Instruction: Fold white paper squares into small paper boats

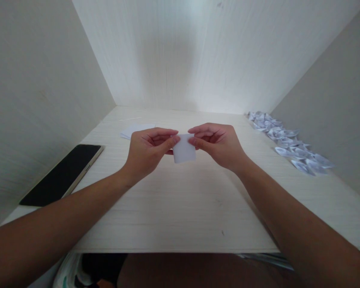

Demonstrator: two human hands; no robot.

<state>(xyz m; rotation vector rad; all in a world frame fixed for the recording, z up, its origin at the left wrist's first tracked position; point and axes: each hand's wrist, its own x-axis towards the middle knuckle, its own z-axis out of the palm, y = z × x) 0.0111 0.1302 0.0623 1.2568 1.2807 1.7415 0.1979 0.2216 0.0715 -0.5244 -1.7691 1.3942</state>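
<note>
Between my two hands a small white piece of paper (pixel 184 150) is held up above the table. My left hand (pixel 150 148) pinches its upper left corner between thumb and fingers. At the upper right corner, my right hand (pixel 217 144) grips it the same way. The paper looks roughly square; whether it is folded I cannot tell. Behind my left hand lie some flat white sheets of paper (pixel 135 130), partly hidden by that hand.
A dark-screened phone (pixel 63 174) lies at the table's left side. Many folded white paper pieces (pixel 285 140) are lined up along the right wall. Pale panels enclose the table (pixel 174 212) at the back and both sides; its front edge is near my body.
</note>
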